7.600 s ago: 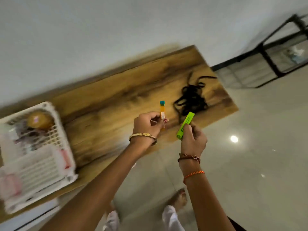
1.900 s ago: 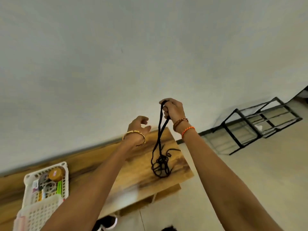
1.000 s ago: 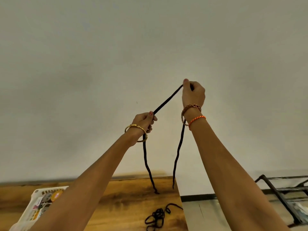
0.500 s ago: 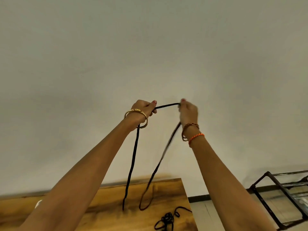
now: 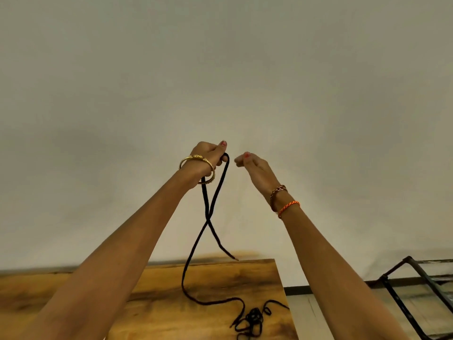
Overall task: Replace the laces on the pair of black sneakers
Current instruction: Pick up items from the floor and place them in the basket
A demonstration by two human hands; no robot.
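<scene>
Right hand (image 5: 255,165) has let go of the black lace (image 5: 212,207) since half a second back; then both hands had it stretched between them, now only the left hand (image 5: 208,155) has it. Left hand has also dropped slightly and both strands hang from it.

Left hand: fingers curled round the lace's fold, thumb up, raised well above the wooden table (image 5: 171,298). Gold bangle (image 5: 197,168) on that wrist. Lace loops over at the fist, and the two strands drop and cross each other partway down to the table. One strand ends loose just above the table's far edge. The other runs down onto the tabletop, curves across it and leads toward the tangled lace pile (image 5: 252,320) at the table's right near corner; can't tell if it joins the pile or just lies against it.

Right hand: level with the left, just beside it, apart from the lace. Fingers loosely curled, holding nothing. Brown bracelet (image 5: 278,192) and orange cord bracelet (image 5: 289,207) on that wrist.

Plain pale wall (image 5: 220,69) behind the table. Black metal rack (image 5: 421,285) on the floor to the table's right, only part in frame. Sneakers not in view.
</scene>
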